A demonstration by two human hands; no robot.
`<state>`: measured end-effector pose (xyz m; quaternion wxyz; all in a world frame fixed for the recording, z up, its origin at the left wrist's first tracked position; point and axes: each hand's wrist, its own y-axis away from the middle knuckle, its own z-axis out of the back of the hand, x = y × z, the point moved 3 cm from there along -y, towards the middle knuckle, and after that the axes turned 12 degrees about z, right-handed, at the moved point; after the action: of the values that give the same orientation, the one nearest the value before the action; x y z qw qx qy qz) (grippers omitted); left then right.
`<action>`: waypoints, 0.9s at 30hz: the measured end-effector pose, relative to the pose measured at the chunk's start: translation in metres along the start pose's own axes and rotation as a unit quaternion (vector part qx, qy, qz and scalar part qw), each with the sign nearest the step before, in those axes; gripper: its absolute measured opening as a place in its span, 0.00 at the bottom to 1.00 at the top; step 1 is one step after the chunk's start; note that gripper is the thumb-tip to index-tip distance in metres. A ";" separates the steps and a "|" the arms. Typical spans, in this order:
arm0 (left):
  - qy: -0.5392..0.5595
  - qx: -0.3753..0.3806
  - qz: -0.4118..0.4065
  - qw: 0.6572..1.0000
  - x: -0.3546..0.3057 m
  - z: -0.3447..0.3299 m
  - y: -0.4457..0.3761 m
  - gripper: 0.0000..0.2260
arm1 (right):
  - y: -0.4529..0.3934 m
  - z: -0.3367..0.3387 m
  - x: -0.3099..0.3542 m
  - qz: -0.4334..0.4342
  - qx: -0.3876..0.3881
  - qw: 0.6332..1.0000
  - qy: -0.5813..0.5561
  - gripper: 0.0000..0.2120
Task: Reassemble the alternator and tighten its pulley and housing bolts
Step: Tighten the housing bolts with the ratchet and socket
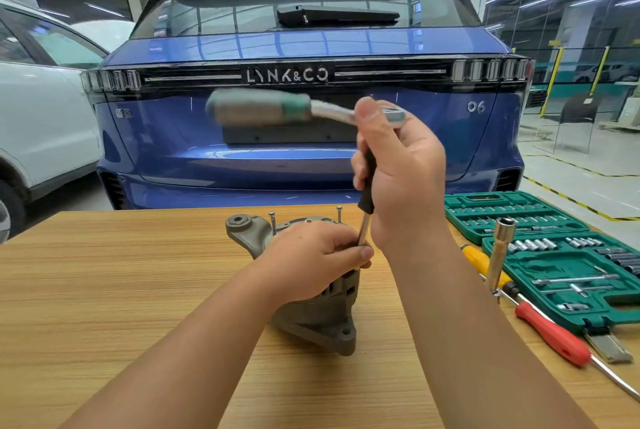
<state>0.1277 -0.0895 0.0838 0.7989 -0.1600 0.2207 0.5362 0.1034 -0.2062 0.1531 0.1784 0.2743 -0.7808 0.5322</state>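
Note:
The grey alternator (322, 317) stands on the wooden table (104, 272) in the middle, with two long housing bolts (339, 213) sticking up from its top at the far side. My left hand (311, 255) rests on top of the alternator, its fingers pinching the lower end of a thin metal extension shaft (363, 231). My right hand (398, 168) grips the black upper part of that shaft under the head of a ratchet (393, 115). The ratchet's green-and-grey handle (256, 109) points left and is blurred.
An open green socket set case (561, 248) lies at the right. Beside it are a tall upright socket extension (500, 248), a yellow-handled screwdriver (481, 262) and a red-handled screwdriver (550, 335). A blue car (311, 47) stands behind the table, a white car (34, 116) at the left.

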 end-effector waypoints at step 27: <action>0.011 -0.004 0.009 1.000 -0.002 0.002 0.004 0.11 | -0.003 -0.009 0.001 -0.104 0.109 0.982 -0.113 0.22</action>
<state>0.1242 -0.0885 0.0867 0.7906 -0.1671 0.2289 0.5428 0.1042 -0.1984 0.1590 0.1123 0.4305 -0.7003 0.5583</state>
